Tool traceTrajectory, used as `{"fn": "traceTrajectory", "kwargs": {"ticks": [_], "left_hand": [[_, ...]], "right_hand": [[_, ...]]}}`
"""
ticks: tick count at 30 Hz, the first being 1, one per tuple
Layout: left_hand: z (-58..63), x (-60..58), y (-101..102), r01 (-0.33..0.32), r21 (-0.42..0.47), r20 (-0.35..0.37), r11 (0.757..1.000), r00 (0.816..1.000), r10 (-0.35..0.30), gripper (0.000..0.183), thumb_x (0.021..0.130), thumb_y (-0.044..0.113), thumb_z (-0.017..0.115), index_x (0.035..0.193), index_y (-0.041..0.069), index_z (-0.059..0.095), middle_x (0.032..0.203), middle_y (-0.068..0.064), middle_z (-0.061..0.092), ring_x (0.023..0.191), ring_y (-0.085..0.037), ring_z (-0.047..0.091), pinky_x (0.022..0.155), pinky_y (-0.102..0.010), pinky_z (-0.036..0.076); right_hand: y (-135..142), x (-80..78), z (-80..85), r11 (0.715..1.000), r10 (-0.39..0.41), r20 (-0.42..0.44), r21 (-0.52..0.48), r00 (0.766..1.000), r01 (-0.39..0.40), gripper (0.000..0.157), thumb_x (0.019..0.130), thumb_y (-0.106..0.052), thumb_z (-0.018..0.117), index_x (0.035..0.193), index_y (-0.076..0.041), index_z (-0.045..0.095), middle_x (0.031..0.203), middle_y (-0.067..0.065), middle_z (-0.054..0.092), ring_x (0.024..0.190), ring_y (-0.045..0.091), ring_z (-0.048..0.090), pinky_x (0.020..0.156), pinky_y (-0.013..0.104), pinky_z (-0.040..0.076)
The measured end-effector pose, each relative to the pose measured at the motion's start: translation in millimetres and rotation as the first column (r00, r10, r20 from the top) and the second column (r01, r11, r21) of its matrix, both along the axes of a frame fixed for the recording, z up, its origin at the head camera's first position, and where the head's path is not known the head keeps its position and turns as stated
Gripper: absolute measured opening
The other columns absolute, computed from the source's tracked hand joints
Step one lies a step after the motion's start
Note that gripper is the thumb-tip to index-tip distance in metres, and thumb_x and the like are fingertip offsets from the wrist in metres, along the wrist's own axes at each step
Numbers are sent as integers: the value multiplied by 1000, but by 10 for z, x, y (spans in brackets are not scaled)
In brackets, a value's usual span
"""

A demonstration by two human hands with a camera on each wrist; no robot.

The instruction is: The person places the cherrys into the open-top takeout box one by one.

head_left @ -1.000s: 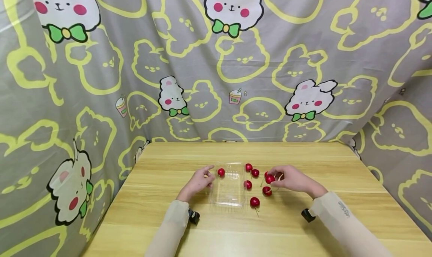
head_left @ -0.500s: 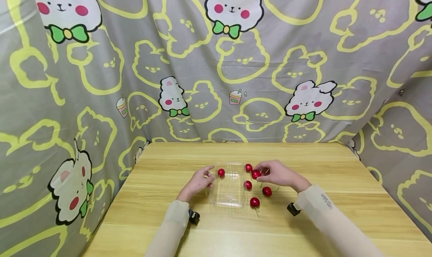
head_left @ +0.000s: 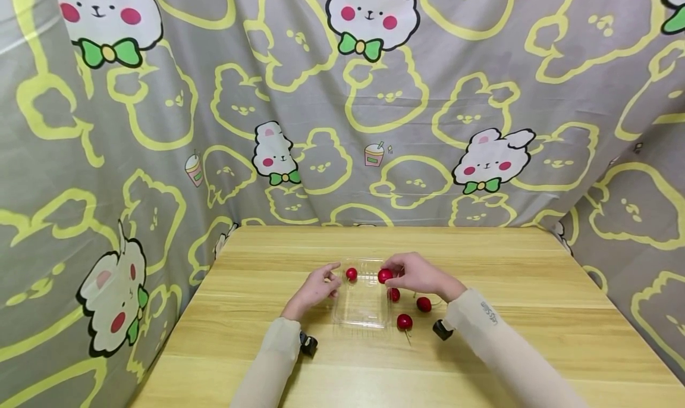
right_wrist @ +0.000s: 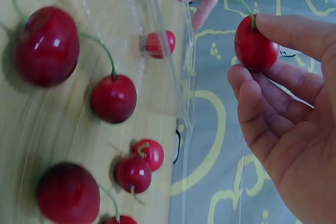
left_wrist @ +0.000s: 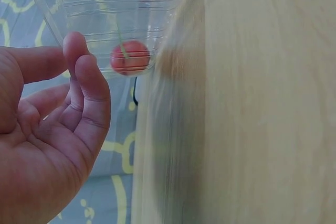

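Note:
A clear plastic box [head_left: 363, 325] sits mid-table with one red cherry [head_left: 351, 274] in its far left part. My left hand [head_left: 317, 286] is at the box's left side, fingertips right at its wall. In the left wrist view its fingers look loosely bent, and the cherry [left_wrist: 130, 57] shows through the plastic. My right hand [head_left: 417, 273] pinches another cherry [head_left: 385, 275] between thumb and fingers, over the box's right rim. The right wrist view shows this cherry [right_wrist: 255, 45] with its green stem pointing up and left.
Several cherries lie on the wooden table right of the box, among them a near one [head_left: 405, 322], a right one [head_left: 424, 304] and one by the rim [head_left: 394, 295]. My right hand covers the table behind it. A patterned curtain [head_left: 396, 200] hangs at the back and sides.
My right hand has carried the pinched cherry leftward from the right of the loose cherries to the box's right rim. My left hand has stayed in place.

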State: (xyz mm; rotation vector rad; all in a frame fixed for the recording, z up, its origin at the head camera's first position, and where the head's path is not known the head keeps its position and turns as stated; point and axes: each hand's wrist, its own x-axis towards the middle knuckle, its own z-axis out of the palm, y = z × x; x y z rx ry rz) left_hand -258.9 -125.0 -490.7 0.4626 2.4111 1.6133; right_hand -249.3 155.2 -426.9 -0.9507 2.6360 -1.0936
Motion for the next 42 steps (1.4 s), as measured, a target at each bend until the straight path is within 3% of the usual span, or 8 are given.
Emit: {"fn": "traceTrajectory", "kwargs": {"ticks": [3, 8, 14, 18, 27, 33, 42], "left_hand": [[29, 20, 6, 5, 5, 3, 1000, 1000, -5, 50, 95, -1, 51, 141, -9, 34, 88, -15, 56, 67, -30, 62, 66, -43, 57], [232, 148, 36, 20, 17, 3, 1000, 1000, -20, 49, 95, -3, 49, 140, -13, 32, 88, -20, 55, 74, -44, 61, 71, -54, 54], [365, 249, 57, 17, 14, -3, 1000, 1000, -17, 50, 94, -1, 50, 139, -13, 33, 88, -19, 55, 75, -43, 61, 72, -52, 54], [332, 219, 62, 15, 15, -1, 1000, 1000, -15, 50, 94, -2, 51, 139, -13, 33, 88, -20, 56, 72, -38, 62, 71, -51, 55], [11, 12, 26, -12, -14, 1, 1000, 1000, 12, 51, 95, 1, 50, 142, -8, 33, 87, -14, 57, 67, -26, 62, 65, -42, 57], [-2, -12, 20, -18, -20, 7, 1000, 1000, 18, 52, 96, 6, 52, 143, -4, 34, 86, -9, 56, 64, -17, 61, 62, -32, 55], [3, -8, 20, -16, -7, 10, 1000, 1000, 16, 52, 95, 3, 52, 143, -6, 33, 85, -9, 56, 64, -16, 61, 62, -31, 56]], "right_hand": [[-81, -18, -7, 1000, 9, 0, 5, 1000, -9, 28, 82, -17, 74, 108, -7, 67, 86, -6, 63, 76, 10, 57, 67, 25, 51], [-230, -51, -40, 1000, 21, 16, 4, 1000, -21, 28, 80, -12, 75, 106, -7, 67, 89, -5, 64, 79, 10, 60, 70, 26, 53], [-391, -85, -118, 1000, 17, 40, 20, 999, -18, 28, 79, -9, 76, 106, -7, 68, 89, -6, 65, 80, 10, 61, 69, 25, 53], [-460, -107, -182, 999, 29, 26, 24, 999, -30, 27, 79, -8, 75, 105, -7, 68, 89, -5, 65, 80, 13, 62, 67, 25, 53], [-563, -165, -338, 997, 7, 19, 76, 1000, -8, 26, 80, -10, 76, 105, -9, 68, 90, -6, 65, 81, 10, 61, 69, 25, 52], [-621, -182, -406, 996, 2, 26, 84, 1000, -4, 28, 79, -7, 75, 106, -8, 67, 93, -2, 65, 82, 12, 61, 69, 25, 52], [-688, -180, -492, 990, -2, -41, 139, 999, 8, 26, 81, -13, 75, 105, -8, 67, 97, 0, 67, 81, 10, 61, 68, 21, 52]]}}
